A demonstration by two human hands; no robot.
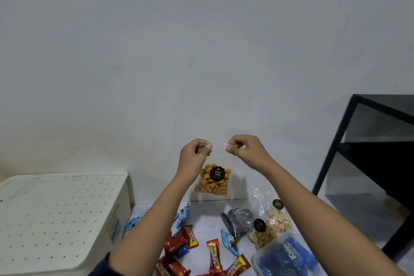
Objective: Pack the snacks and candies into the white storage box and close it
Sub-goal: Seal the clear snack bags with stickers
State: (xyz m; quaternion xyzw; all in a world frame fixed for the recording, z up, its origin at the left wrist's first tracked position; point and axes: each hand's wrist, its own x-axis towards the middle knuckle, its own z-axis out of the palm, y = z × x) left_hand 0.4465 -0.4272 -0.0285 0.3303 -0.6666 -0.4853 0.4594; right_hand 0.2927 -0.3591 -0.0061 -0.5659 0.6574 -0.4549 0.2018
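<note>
A clear bag of orange snacks [212, 180] with a black round label hangs in the air in front of the wall. My left hand [194, 156] pinches its top left corner and my right hand [243, 149] pinches its top right corner. The white storage box [56, 219] stands at the left with its perforated lid on. On the table below lie several red candy bars [212, 255], blue wrapped candies [228, 240], two more clear snack bags [279, 219] and a clear tub of blue packets [284, 255].
A black metal shelf frame [369, 152] stands at the right beside the table. A dark striped packet [235, 222] lies among the snacks. A plain pale wall rises right behind the table.
</note>
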